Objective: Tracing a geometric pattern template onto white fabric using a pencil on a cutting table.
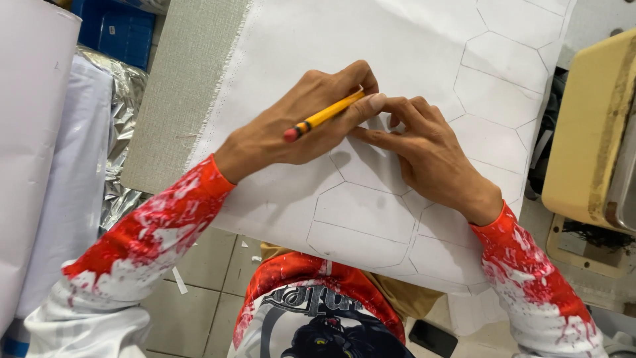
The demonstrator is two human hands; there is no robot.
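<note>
Two hands (left (291,126), right (424,149)), pencil (324,116), fabric (371,40)

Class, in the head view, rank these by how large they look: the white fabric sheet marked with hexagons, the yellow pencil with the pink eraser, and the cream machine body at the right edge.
1. White fabric sheet marked with hexagons, clearly largest.
2. Cream machine body, partly cut off by the frame.
3. Yellow pencil with pink eraser, smallest, held in the left hand.

The pencil (326,115) is yellow with a pink eraser. The fabric (371,40) is white with thin grey hexagon lines. The sleeves (159,225) are red and white, splattered.
</note>
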